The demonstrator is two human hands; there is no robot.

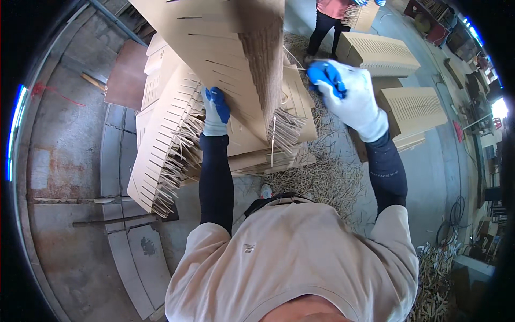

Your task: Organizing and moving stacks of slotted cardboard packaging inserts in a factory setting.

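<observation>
A thick stack of brown cardboard sheets point(230, 67) with slits along its face stands tilted in front of me. My left hand point(215, 110), in a white glove with blue coating, holds the left face of this stack low down. To the stack's right, my gloved right hand point(346, 94) is raised, apart from the cardboard. Its fingers are curled closed; a dark blurred shape shows at them, too smeared to name. Thin cardboard waste strips point(287, 129) stick out at the stack's lower edge. More slotted cardboard point(161, 139) lies beneath, fringed with strips along its edge.
Loose strips point(327, 182) litter the floor around the pile. At the right stand slotted cardboard stacks point(410, 110) and another stack point(381, 53) farther back. Another person point(327, 24) in blue gloves handles cardboard at the far side. A coiled black cable point(455, 220) lies at right.
</observation>
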